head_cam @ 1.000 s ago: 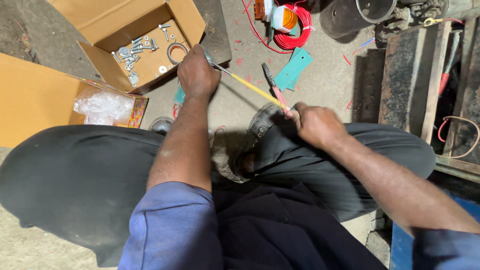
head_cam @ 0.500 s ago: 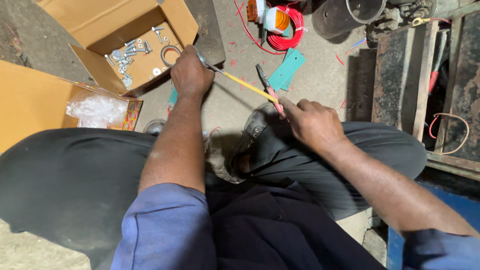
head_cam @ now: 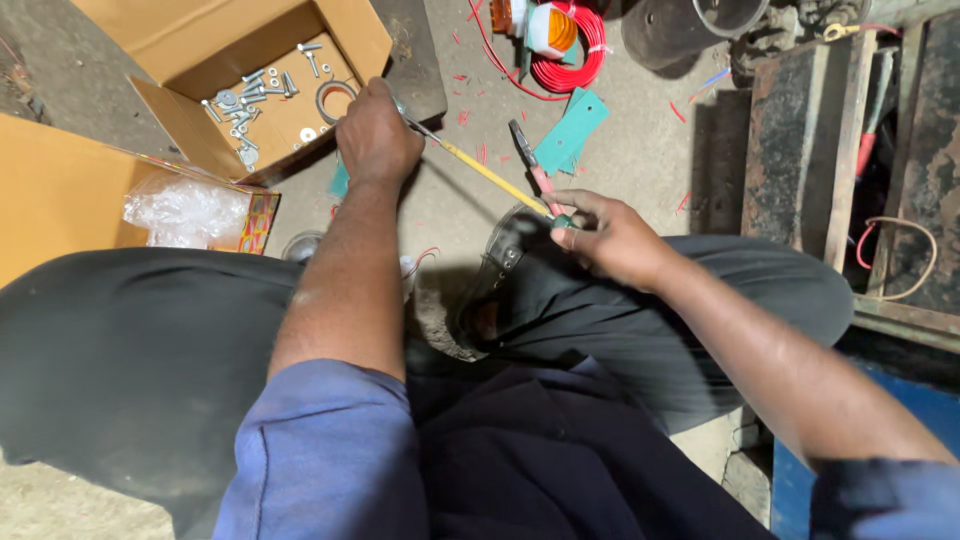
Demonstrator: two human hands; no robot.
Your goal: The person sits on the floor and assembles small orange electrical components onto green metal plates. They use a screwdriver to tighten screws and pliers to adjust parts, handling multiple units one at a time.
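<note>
Left hand [head_cam: 375,135] fisted on upper end of yellow wire [head_cam: 490,175], centre-top of frame; right hand [head_cam: 610,235] pinched shut on lower end near frame centre, wire taut between; pliers [head_cam: 530,160] just beyond on floor; box of bolts [head_cam: 265,95] upper left; likely slip or snapped wire from overpulling; possibly a cut palm.
</note>
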